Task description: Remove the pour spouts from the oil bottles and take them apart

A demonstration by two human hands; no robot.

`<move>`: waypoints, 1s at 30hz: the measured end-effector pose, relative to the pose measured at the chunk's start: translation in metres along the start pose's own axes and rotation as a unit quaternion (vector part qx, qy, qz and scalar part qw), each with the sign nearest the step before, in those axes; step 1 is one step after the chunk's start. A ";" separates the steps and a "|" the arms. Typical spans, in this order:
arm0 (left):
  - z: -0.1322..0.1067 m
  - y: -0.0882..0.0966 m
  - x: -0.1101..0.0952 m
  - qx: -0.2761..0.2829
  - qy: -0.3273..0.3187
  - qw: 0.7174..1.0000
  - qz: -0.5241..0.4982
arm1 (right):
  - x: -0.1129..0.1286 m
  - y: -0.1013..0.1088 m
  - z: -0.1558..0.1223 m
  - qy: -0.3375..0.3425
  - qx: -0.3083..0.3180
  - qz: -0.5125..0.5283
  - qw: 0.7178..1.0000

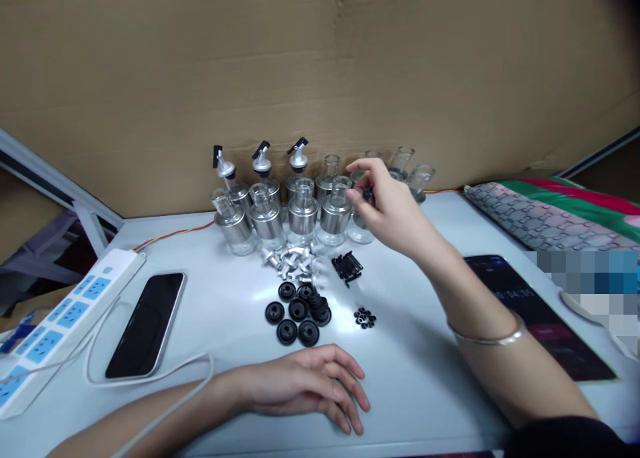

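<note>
Fingers on your right hand [384, 206] curl in, with the tips of your thumb and first finger a little apart. A small dark thing [369, 196] shows inside the curl, but I can't tell if your fingers are clamped on it. That hand hangs in front of the bottles on the right side. Your thumb tip is close by the neck of one glass bottle [335, 213] with a metal band; I can't tell if they touch. This bottle stands in the front row on the worktop [400, 391]. Its long side goes up and down, and its open mouth points up.

Your left hand [290, 386] rests low on the worktop, turned on its side. Its fingers are loose, a bit bent and a bit apart, pointing right. Just past it sit black round caps [299, 309], some stacked up. Small black rings [365, 318] lie to their right. Behind are black sticks [347, 267] and a pile of silver pourer tops [295, 265]. Three bottles at the back left wear silver pourers [261, 161] with black flaps.
</note>
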State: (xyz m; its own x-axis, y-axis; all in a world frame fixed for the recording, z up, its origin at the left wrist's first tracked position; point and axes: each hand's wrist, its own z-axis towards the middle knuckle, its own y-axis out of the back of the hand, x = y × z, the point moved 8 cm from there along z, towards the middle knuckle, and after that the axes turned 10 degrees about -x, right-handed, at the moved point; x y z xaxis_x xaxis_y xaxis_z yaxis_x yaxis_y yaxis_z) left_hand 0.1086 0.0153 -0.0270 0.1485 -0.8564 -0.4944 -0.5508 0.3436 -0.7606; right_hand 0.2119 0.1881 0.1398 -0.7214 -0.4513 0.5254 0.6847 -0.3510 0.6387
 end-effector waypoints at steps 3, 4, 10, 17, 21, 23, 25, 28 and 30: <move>0.000 -0.001 -0.001 0.003 0.001 1.000 0.004 | 0.026 0.003 -0.013 -0.002 0.100 0.164 0.981; -0.001 -0.002 -0.001 0.005 0.000 1.000 0.004 | 0.034 0.004 -0.018 -0.009 0.128 0.202 0.971; -0.004 -0.007 -0.008 0.019 -0.027 0.999 -0.002 | 0.041 -0.003 -0.049 -0.081 0.172 0.283 0.940; 0.000 -0.004 -0.009 0.007 -0.030 0.999 -0.018 | 0.013 -0.045 -0.109 -0.166 0.194 0.250 0.934; 0.000 -0.003 -0.006 -0.011 -0.022 0.999 -0.022 | 0.020 -0.061 -0.127 -0.116 0.240 0.202 0.942; -0.001 -0.004 -0.007 -0.016 -0.028 0.999 -0.019 | 0.026 -0.063 -0.128 -0.076 0.265 0.196 0.941; -0.003 -0.006 -0.008 -0.007 -0.034 0.999 -0.019 | 0.028 -0.062 -0.128 -0.049 0.283 0.202 0.936; -0.004 -0.008 -0.011 0.019 -0.033 0.999 -0.031 | 0.029 -0.058 -0.127 -0.015 0.287 0.206 0.935; -0.004 -0.010 -0.012 0.040 -0.028 0.998 -0.040 | 0.031 -0.055 -0.126 0.010 0.273 0.215 0.937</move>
State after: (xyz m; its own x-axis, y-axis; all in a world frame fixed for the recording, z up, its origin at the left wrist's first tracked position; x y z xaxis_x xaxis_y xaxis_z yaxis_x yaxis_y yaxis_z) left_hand 0.1094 0.0203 -0.0120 0.2365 -0.8600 -0.4522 -0.4681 0.3070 -0.8286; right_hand 0.1656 0.0896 0.0500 -0.3839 -0.4724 0.7934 0.7523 0.3382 0.5654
